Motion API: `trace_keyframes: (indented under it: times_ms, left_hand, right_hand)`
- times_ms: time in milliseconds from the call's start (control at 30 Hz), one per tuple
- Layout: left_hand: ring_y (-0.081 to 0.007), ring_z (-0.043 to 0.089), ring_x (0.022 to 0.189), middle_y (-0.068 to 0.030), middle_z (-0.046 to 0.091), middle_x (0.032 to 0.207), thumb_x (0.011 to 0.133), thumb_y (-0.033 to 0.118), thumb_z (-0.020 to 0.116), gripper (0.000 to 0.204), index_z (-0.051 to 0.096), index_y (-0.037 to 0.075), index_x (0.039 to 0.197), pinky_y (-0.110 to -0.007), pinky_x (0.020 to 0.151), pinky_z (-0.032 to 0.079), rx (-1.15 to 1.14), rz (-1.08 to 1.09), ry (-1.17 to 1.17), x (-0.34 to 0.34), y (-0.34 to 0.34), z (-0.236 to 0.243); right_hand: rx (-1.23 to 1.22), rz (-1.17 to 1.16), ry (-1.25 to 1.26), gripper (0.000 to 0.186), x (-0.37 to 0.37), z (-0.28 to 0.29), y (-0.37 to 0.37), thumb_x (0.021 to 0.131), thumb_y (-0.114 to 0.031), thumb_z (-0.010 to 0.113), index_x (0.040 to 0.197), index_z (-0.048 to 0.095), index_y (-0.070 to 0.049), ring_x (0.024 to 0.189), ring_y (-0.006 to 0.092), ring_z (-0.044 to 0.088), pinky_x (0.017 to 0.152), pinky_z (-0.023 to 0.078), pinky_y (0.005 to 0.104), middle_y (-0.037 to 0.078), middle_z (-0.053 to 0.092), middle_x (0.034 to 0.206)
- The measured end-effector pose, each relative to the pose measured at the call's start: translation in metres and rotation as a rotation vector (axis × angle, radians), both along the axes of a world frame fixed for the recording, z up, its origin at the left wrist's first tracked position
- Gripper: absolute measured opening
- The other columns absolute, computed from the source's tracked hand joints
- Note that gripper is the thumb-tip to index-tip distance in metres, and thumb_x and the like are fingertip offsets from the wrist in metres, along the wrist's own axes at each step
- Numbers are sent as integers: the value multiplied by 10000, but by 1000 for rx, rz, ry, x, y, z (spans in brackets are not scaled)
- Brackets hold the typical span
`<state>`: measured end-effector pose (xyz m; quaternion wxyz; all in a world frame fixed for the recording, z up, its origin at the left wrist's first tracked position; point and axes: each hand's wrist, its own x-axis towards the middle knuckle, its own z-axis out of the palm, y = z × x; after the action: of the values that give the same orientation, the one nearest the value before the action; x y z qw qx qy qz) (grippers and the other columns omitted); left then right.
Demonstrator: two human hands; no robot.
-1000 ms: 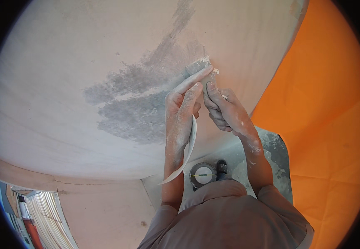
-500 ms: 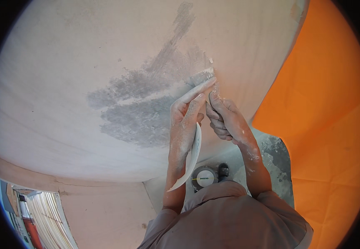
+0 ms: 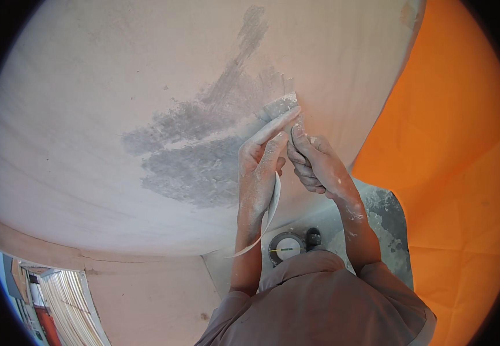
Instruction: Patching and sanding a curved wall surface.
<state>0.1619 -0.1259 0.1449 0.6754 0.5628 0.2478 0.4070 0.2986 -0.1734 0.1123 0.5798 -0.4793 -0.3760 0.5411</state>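
Both my hands are raised close together at a pale wall (image 3: 88, 75), whitened with dust. My right hand (image 3: 319, 161) is closed around a putty knife; the grip is mostly hidden by its fingers. The knife's broad blade (image 3: 280, 105), flecked with white filler, lies at the wall behind my left fingertips. My left hand (image 3: 258, 164) has its long fingers stretched up along the blade, while its thumb and lower fingers pinch a white, paper-like strip (image 3: 274, 199). The strip's curved tail hangs down past my left wrist. A rough grey patch (image 3: 198, 167) marks the wall left of the hands.
An orange sheet (image 3: 452, 173) hangs along the right side. Below, a round dark-rimmed container (image 3: 287, 248) with a white middle stands beside a dark shoe (image 3: 313, 237) on the stained floor (image 3: 385, 213). At lower left, an opening shows pale slats (image 3: 71, 300).
The strip's tail has swung and now shows narrower, more edge-on. Hands and putty knife keep nearly the same place on the wall; the whole view has shifted slightly.
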Motion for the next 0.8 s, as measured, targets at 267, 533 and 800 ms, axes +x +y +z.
trace_keyframes:
  times_ms: [267, 533, 800]
  left_hand:
    - [14, 248, 569, 131, 370, 683, 1039, 154, 545, 364, 677, 78, 1370, -201, 497, 184, -22, -21, 14, 1, 1, 6]
    - [-9, 227, 538, 117, 335, 645, 1045, 192, 535, 366, 685, 77, 1359, -225, 479, 172, 86, 80, -38, 3, -1, 29]
    - [-13, 215, 536, 123, 317, 644, 1042, 194, 550, 347, 709, 76, 1326, -234, 493, 163, 50, 74, -11, 3, 1, 23]
  right_hand:
    - [-4, -23, -30, 581, 1, 5, -1, 1079, -619, 375, 701, 360, -178, 368, 23, 207, 321, 173, 225, -97, 286, 507]
    - [105, 20, -38, 586, 4, 29, 10, 1066, -643, 380, 698, 343, -189, 376, 21, 203, 325, 159, 225, -109, 269, 525]
    - [52, 30, -49, 576, 3, 24, 5, 1077, -624, 371, 707, 348, -182, 378, 18, 200, 315, 154, 224, -108, 259, 532]
